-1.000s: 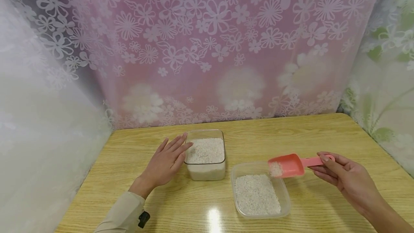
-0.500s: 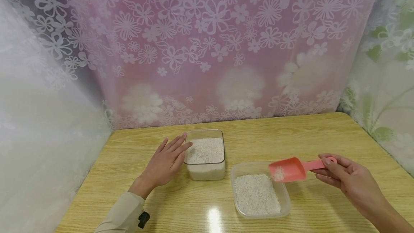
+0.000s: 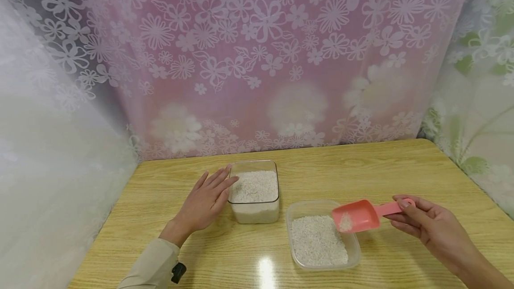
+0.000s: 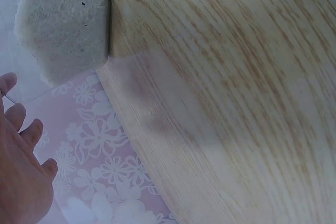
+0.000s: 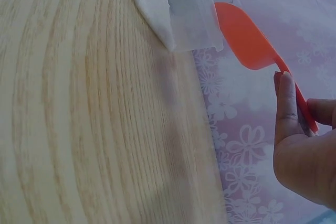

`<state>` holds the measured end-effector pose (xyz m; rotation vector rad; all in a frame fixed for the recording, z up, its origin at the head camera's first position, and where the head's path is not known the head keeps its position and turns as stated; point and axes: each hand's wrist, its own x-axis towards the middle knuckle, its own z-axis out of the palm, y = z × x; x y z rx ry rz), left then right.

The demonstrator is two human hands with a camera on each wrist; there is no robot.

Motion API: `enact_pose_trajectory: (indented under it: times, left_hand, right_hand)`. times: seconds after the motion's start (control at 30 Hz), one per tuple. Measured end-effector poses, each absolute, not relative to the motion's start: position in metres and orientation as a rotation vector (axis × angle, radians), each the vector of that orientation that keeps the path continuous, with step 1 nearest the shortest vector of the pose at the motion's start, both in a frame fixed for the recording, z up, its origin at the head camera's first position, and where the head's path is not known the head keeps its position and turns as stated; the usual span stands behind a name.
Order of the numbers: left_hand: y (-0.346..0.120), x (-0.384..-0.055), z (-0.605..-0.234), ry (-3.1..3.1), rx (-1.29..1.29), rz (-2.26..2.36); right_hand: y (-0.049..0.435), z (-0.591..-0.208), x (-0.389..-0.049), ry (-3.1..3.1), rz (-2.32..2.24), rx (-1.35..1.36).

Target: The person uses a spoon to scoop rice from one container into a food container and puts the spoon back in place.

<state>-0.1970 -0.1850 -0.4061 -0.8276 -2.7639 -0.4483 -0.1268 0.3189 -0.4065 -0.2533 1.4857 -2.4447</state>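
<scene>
My right hand (image 3: 431, 229) pinches the handle of a pink-red scoop (image 3: 363, 217) between thumb and fingers. A small heap of rice lies near the scoop's front lip, which is over the right rim of a low clear plastic tub (image 3: 295, 253). Rice (image 3: 319, 240) covers that tub's floor. With fingers spread and straight, my left hand (image 3: 202, 204) touches the left rim of a taller clear square container (image 3: 257, 213), filled well up with rice. In the right wrist view the scoop (image 5: 247, 38) shows from below, beside the tub's rim (image 5: 212, 24).
Both containers stand on a wood-grain table (image 3: 341, 168), the tub nearer and to the right. A pink flowered curtain (image 3: 257, 79) hangs behind the table's back edge. More sheeting closes off the left and right sides.
The scoop dips slightly and its bowl tilts toward me, while the rice in it stays near the lip. My left hand and both containers keep their places.
</scene>
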Motion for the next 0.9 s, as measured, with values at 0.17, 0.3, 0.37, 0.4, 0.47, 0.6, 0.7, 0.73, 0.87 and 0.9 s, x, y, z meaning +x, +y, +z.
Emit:
enact_pose_trajectory:
  times: [0.17, 0.3, 0.37, 0.4, 0.47, 0.6, 0.7, 0.73, 0.87, 0.9]
  left_hand:
    - [-0.186, -0.197, -0.406, -2.787, -0.82, -0.438]
    - [-0.186, -0.197, -0.406, -2.786, -0.817, -0.441]
    - [-0.186, -0.196, -0.406, -2.78, -0.819, -0.448]
    - [-0.186, -0.196, -0.406, -2.774, -0.822, -0.453]
    - [-0.186, -0.196, -0.406, -2.766, -0.825, -0.459]
    - [-0.186, -0.197, -0.407, -2.753, -0.83, -0.458]
    - [-0.186, -0.196, -0.407, -2.757, -0.828, -0.452]
    - [-0.186, -0.196, -0.406, -2.76, -0.829, -0.452]
    - [-0.186, -0.196, -0.406, -2.769, -0.83, -0.457]
    - [-0.186, -0.196, -0.406, -2.769, -0.831, -0.458]
  right_hand:
    - [0.316, -0.405, -0.126, 1.641, -2.413, -0.291]
    - [0.312, -0.4, -0.125, 1.819, -2.359, -0.316]
    - [0.31, -0.398, -0.124, 1.902, -2.323, -0.315]
    - [0.308, -0.397, -0.123, 1.94, -2.305, -0.32]
    - [0.306, -0.395, -0.122, 1.997, -2.277, -0.333]
    - [0.302, -0.39, -0.12, 2.044, -2.256, -0.362]
    - [0.299, -0.385, -0.119, 2.096, -2.227, -0.372]
    - [0.298, -0.383, -0.118, 2.133, -2.205, -0.372]
    - [0.292, -0.375, -0.115, 2.411, -2.013, -0.386]
    - [0.29, -0.372, -0.114, 2.476, -1.961, -0.402]
